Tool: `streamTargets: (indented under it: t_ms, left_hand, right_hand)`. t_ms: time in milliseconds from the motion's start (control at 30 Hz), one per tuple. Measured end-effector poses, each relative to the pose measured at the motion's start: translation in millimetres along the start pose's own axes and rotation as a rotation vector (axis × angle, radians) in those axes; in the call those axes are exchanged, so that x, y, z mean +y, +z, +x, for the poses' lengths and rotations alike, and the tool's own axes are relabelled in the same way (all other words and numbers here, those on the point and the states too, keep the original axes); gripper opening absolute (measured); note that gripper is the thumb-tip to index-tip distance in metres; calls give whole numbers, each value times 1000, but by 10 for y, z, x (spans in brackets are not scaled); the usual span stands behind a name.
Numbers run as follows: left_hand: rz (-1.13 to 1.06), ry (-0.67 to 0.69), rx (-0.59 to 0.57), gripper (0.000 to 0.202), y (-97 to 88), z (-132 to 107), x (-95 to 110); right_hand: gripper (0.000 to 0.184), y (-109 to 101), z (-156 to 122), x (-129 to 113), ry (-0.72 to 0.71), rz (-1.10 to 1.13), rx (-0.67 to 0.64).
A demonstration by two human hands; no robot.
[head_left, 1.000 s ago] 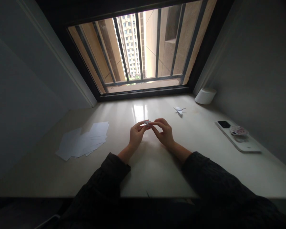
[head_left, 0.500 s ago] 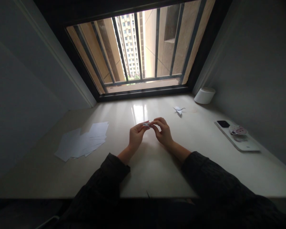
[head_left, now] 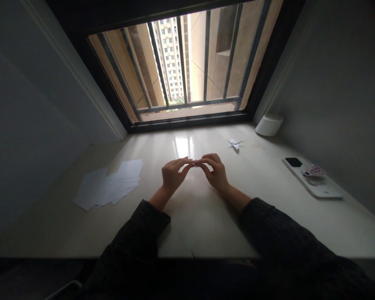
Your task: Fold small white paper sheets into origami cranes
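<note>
Both of my hands meet over the middle of the pale table (head_left: 206, 225). Between their fingertips is a small folded piece of white paper (head_left: 195, 163). My right hand (head_left: 215, 171) pinches one end of it with curled fingers. My left hand (head_left: 172, 175) touches the other end with thumb and forefinger, its other fingers loosely bent. Most of the paper is hidden by the fingers. Dark sleeves cover both forearms.
A loose spread of white paper sheets (head_left: 109, 183) lies at the left. A small folded paper figure (head_left: 235, 143) sits further back on the right. A white round container (head_left: 269, 124) stands in the back right corner; a white phone (head_left: 312, 182) with a round sticker lies along the right wall. A barred window (head_left: 187, 62) is behind.
My left hand has shifted a little to the left and its fingers have stretched out more along the paper. My right hand has hardly moved.
</note>
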State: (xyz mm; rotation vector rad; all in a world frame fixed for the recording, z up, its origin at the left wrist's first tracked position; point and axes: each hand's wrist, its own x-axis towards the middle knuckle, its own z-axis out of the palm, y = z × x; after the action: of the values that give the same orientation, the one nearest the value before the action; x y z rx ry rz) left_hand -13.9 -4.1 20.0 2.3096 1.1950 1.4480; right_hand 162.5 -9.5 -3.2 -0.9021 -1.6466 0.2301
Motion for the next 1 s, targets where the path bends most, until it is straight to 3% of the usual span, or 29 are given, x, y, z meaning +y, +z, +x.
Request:
streamTargets:
  t_ms: [433,767,1000]
  left_hand:
    - [14,22,21,11,4,-17,-45]
    - [198,48,28,13,26,-40,-2]
    - [135,12,59,23,21,-49,33]
  right_hand:
    - [14,-7,12,-47,-6,47,49]
    - [17,-2,-14,-71,3,22,64]
    - [18,-25,-6,-90,-1,13,70]
